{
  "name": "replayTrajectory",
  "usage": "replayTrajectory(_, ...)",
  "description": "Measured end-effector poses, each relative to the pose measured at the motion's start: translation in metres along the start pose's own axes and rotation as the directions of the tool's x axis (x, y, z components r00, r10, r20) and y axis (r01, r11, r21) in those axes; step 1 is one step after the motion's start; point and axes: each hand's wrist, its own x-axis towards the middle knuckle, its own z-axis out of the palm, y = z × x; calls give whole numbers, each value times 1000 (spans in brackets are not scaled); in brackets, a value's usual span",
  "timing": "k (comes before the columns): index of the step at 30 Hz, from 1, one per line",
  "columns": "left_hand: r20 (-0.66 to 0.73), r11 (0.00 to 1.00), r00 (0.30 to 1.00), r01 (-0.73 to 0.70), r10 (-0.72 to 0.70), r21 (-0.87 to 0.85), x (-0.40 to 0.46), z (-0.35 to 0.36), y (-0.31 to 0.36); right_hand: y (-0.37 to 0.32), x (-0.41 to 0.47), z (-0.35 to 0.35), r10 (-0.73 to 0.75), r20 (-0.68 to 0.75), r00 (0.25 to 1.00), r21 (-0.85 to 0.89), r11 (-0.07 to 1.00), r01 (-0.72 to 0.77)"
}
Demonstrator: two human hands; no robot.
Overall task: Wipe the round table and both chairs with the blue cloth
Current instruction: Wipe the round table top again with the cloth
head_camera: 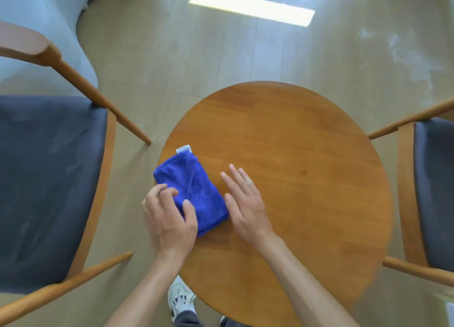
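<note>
A folded blue cloth (196, 186) with a white tag lies on the left side of the round wooden table (307, 179). My left hand (169, 218) rests on the cloth's near left corner, its fingers and thumb curled onto the fabric. My right hand (243, 203) lies flat on the tabletop with straight fingers, its thumb side against the cloth's right edge. One wooden chair with a dark seat (49, 179) stands at the left. The other chair (434, 191) stands at the right, partly cut off by the frame.
Pale wood floor (221, 44) surrounds the table, with bright sun patches at the top. A curved white piece of furniture (36, 12) fills the upper left corner. My white shoe (179, 297) shows below the table's near edge.
</note>
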Motion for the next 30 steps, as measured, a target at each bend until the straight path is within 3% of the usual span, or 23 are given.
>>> replayTrajectory(2, 24, 996, 999, 22, -24, 91, 16, 15, 20, 43, -24, -31, 83, -181, 980, -211, 970, -122)
replayTrajectory(4, 189, 964, 974, 70, -122, 257, 26, 36, 35, 82, -46, -57, 212, -267, 940, -364, 881, -302)
replayTrajectory(6, 288, 915, 942, 47, -174, 400, 28, 55, 36, 117, -65, -78, 375, -337, 864, -378, 786, -489)
replayTrajectory(9, 281, 881, 958, -83, -59, 466, 24, 67, 31, 157, -86, -100, 531, -399, 747, -347, 667, -659)
replayTrajectory(12, 269, 869, 958, -214, 98, 446, 15, 78, 38, 169, -94, -99, 501, -398, 769, -389, 667, -636)
replayTrajectory(15, 323, 849, 905, -388, 277, 359, -16, 102, 75, 169, -93, -94, 486, -408, 773, -379, 680, -627)
replayTrajectory(19, 462, 738, 710, -656, 532, 158, -87, 144, 138, 176, -95, -100, 478, -473, 740, -219, 750, -624)
replayTrajectory(22, 531, 637, 602, -758, 597, 143, -107, 160, 154, 179, -98, -100, 443, -516, 733, -179, 782, -597)
replayTrajectory(26, 514, 608, 613, -767, 599, 206, -78, 145, 129, 178, -99, -97, 402, -530, 747, -236, 776, -585)
replayTrajectory(30, 420, 694, 758, -640, 499, 330, -14, 95, 62, 177, -99, -97, 412, -508, 757, -257, 766, -590)
